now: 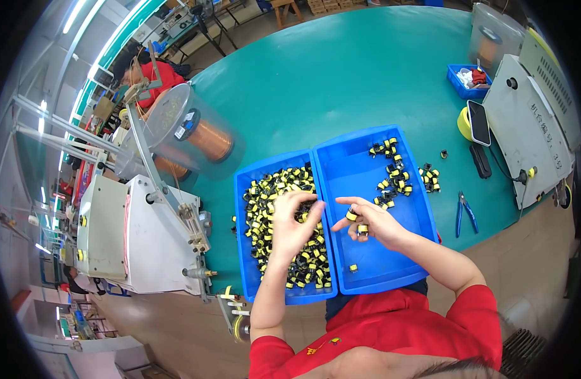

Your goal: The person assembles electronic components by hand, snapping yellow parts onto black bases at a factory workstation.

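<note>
My left hand is over the left blue bin, its fingers curved and its thumb slightly apart from them; I see nothing held between them. Under it lies a heap of small black coils wrapped in yellow tape. Above the right blue bin, my right hand has its fingers partly curled around two such coils, with the index finger pointing left. Several more coils lie along that bin's right side, and a single coil sits near its front.
A small group of coils lies on the green table, right of the bins. Blue-handled pliers, a phone and a small blue tray are farther right. Machines flank both sides; a copper wire spool stands back left.
</note>
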Tool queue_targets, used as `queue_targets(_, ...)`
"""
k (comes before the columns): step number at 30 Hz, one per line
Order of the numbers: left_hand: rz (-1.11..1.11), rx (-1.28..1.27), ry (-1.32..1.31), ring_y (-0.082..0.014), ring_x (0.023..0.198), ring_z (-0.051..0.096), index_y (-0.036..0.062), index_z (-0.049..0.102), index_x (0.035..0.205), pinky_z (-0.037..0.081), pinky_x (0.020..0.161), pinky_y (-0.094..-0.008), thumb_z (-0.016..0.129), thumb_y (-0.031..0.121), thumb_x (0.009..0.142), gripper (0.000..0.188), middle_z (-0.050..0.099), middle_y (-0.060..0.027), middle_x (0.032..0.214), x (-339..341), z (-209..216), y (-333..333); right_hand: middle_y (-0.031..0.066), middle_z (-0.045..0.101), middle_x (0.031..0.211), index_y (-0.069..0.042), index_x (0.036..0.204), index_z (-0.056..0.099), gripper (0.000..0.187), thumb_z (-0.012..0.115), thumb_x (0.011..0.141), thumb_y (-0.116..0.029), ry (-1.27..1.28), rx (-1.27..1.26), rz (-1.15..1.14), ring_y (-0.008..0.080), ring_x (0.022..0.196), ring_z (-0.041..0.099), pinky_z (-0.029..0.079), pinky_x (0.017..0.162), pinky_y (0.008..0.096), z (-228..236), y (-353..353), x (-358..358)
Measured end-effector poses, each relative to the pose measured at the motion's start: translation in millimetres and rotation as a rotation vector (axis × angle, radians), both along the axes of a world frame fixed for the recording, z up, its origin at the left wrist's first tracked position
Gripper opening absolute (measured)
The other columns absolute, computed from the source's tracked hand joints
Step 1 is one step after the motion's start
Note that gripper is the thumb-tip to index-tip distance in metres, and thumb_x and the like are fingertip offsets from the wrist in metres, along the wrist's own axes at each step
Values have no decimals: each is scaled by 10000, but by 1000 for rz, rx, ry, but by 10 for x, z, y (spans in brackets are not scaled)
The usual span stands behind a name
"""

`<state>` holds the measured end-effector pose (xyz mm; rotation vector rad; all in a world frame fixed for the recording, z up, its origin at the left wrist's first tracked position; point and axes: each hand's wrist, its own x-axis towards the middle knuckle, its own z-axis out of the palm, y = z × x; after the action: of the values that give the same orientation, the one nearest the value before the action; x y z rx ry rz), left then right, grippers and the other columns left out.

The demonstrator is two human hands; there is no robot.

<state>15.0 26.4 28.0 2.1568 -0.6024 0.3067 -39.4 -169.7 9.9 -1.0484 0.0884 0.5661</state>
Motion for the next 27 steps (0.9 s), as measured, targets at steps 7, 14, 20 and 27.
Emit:
queue_targets(7, -286, -184, 525, -69, 825, 495, 21, 564, 1103, 415, 734, -216, 703, 100, 761, 377, 601, -25, 932, -220, -69, -147, 97, 551, 911, -112, 1351, 331, 419, 295, 970, -283, -59, -40, 19, 134, 738, 524, 392, 583, 264, 49, 55, -35)
queue_targets(14, -313, -760, 1155, -85, 789, 526, -34, 543, 1135, 395, 688, -219, 566, 162, 818, 374, 620, -80, 918, -20, 40, 67, 170, 539, 1087, 6, 1150, 434, 355, 412, 796, 10, 208, 233, -140, 296, 1030, 547, 458, 890, 421, -167, -26, 21)
queue_targets(20, -21, -158, 386, -182, 821, 515, 15, 606, 840, 412, 736, -299, 507, 59, 733, 152, 577, -76, 883, 11, 62, 199, 211, 477, 1212, 21, 1240, 371, 372, 408, 883, -77, 227, 270, -21, 327, 1138, 498, 446, 923, 423, -96, -41, 37)
queue_targets(27, -156, 53, 8, -274, 925, 498, 54, 612, 901, 408, 812, -357, 753, 158, 659, 299, 535, -101, 925, -64, 34, -64, 164, 408, 1334, -93, 1411, 196, 544, 434, 947, -251, 42, 230, 43, 285, 1174, 475, 428, 942, 411, -22, -3, 6)
